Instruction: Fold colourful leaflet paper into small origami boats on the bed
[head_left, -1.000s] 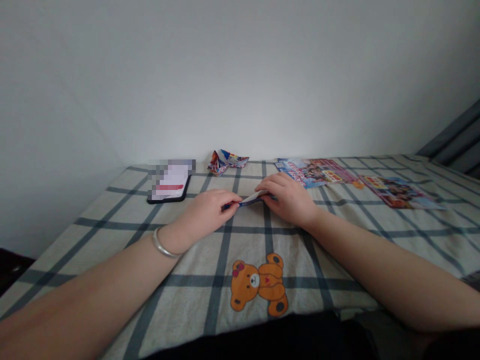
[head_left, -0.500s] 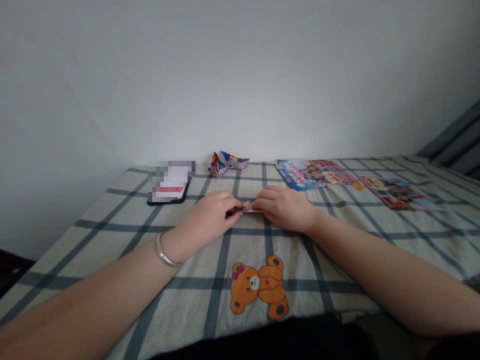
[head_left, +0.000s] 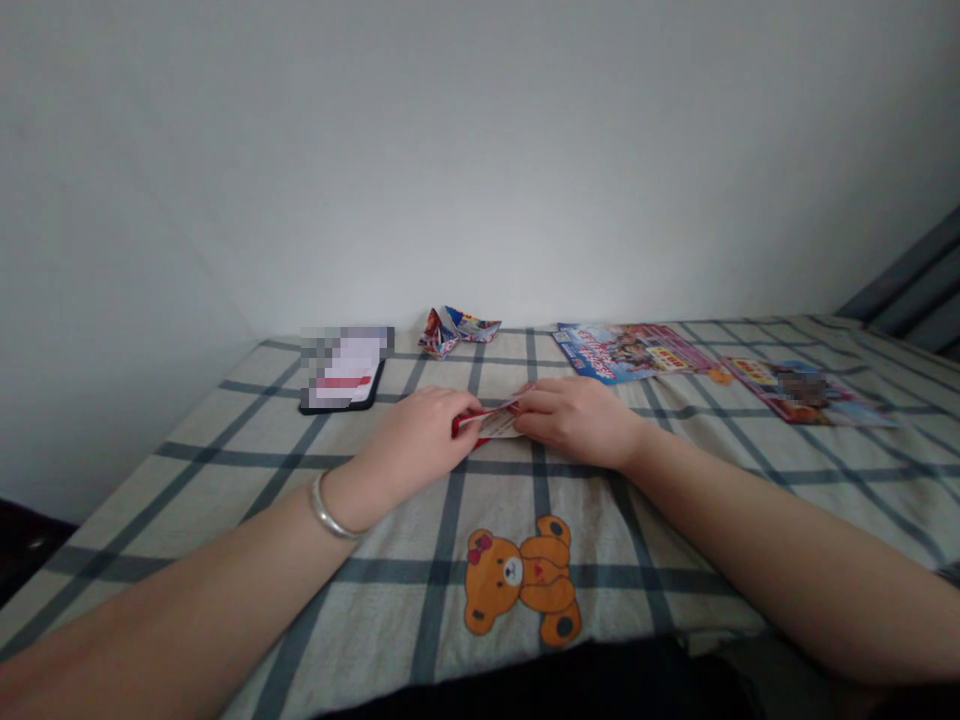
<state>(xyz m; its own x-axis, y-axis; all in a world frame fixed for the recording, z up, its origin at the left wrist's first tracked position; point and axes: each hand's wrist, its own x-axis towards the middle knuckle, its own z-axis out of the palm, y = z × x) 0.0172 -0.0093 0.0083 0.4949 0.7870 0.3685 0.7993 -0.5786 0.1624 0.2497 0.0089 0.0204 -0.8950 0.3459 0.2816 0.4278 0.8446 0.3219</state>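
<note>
Between my two hands is a small piece of folded paper (head_left: 498,424), showing a pale printed face and red edges. My left hand (head_left: 429,428), with a silver bangle (head_left: 330,508) at its wrist, pinches the paper's left end between thumb and fingers. My right hand (head_left: 574,420) is closed over the right end, and its fingers hide that part. Beyond the hands, near the wall, stands a folded colourful paper piece (head_left: 456,332) with pointed ends.
A phone (head_left: 346,368) lies at the far left of the checked tablecloth (head_left: 360,620). Printed flyers (head_left: 630,350) rest at the back right, and another flyer (head_left: 810,390) lies further right. A white wall (head_left: 480,160) rises behind the table.
The paper in my hands has been turned or opened: its pale printed face and red edges now show, where a narrow colourful strip showed before. My hands have barely shifted.
</note>
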